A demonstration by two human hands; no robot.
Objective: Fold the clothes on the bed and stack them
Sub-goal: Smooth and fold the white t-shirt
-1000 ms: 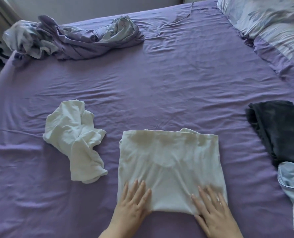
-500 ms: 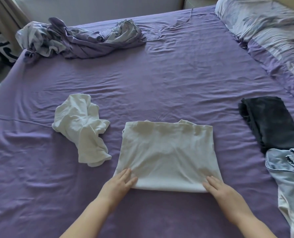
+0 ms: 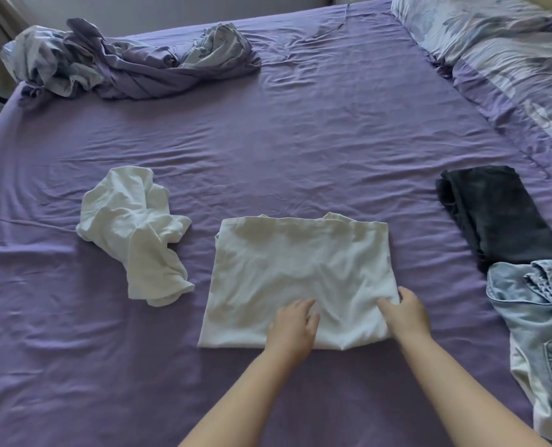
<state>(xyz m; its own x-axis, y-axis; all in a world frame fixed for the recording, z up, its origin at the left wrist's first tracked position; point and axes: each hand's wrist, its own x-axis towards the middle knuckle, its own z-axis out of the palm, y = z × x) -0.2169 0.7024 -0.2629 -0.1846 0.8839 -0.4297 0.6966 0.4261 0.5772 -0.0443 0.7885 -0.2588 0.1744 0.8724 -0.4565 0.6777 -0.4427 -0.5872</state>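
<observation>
**Both hands on a folded white shirt at the near middle of the bed**

Head view: The folded white shirt (image 3: 300, 269) lies flat as a rough rectangle on the purple bed sheet (image 3: 300, 140), near the middle of the near edge. The left hand (image 3: 295, 324) rests palm down on its near half, fingers straight and lying close together, pointing far and slightly right. The right hand (image 3: 405, 312) is at the shirt's near right corner; its thumb lies on top of the cloth and its fingers curl round the right edge, gripping it, and the fabric wrinkles between the two hands.

Left of the shirt, apart from it, a crumpled white garment (image 3: 135, 233) lies unfolded. On the right, a folded dark garment (image 3: 494, 214) lies well apart from the shirt, and just near of it a light blue denim piece (image 3: 539, 333) runs off the right edge. At the far left a bunched purple and floral cover (image 3: 129, 62) lies in a heap; a floral pillow (image 3: 500, 50) fills the far right corner.
</observation>
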